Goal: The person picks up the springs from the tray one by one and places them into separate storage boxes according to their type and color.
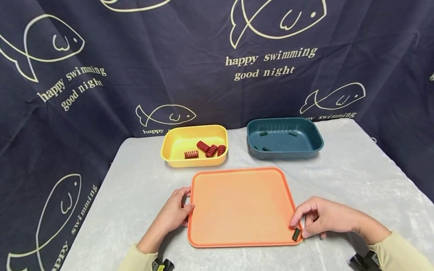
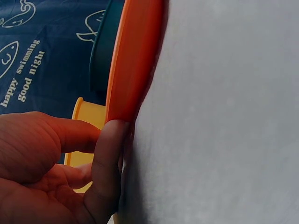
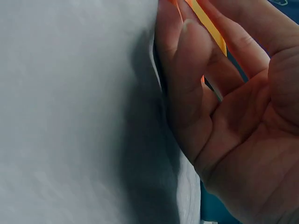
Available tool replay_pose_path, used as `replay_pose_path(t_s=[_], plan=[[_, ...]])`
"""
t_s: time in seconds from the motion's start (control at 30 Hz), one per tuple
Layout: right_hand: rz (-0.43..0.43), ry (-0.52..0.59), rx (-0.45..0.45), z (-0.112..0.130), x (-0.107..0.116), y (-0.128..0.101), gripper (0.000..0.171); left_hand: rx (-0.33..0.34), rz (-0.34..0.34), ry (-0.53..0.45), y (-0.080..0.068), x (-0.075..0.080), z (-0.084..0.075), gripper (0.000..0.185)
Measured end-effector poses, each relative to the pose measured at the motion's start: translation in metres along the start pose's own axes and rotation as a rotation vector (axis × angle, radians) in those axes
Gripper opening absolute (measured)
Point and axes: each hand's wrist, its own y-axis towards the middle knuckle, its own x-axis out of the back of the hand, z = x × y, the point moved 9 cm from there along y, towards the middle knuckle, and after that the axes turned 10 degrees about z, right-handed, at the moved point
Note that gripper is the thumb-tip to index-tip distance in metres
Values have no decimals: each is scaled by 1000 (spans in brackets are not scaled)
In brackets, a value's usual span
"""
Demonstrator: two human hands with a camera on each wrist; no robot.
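Left hand [image 1: 173, 214] gripped the orange tray [image 1: 240, 207] edge; right hand [image 1: 318, 220] fingers pinched a dark spring [image 1: 296, 234] at its corner.

Hidden / cut-off bits

Right hand [image 1: 322, 220] fingertips curl over the dark spring [image 1: 296, 234] at the tray [image 1: 240, 207] corner; contact can't be told (wrist view shows only palm, no spring). Green bin [image 1: 285, 137] contents too small to identify. Both forearms cut off by bottom edge.
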Motion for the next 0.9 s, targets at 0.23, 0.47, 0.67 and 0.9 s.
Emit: replay_pose_path(t_s=[0.23,0.47,0.67,0.9], plan=[[-1,-56,-9,3,-9,6,27,7,1,-5,0,0,1,52],[-29,-37,-52,0,-9,10,20,2,1,-9,-1,1,0,52],[-70,-28,-43,1,3,7,24,-2,0,-16,-1,1,0,51],[-113,-2,23,14,29,2,30,-4,1,-21,0,1,2,51]])
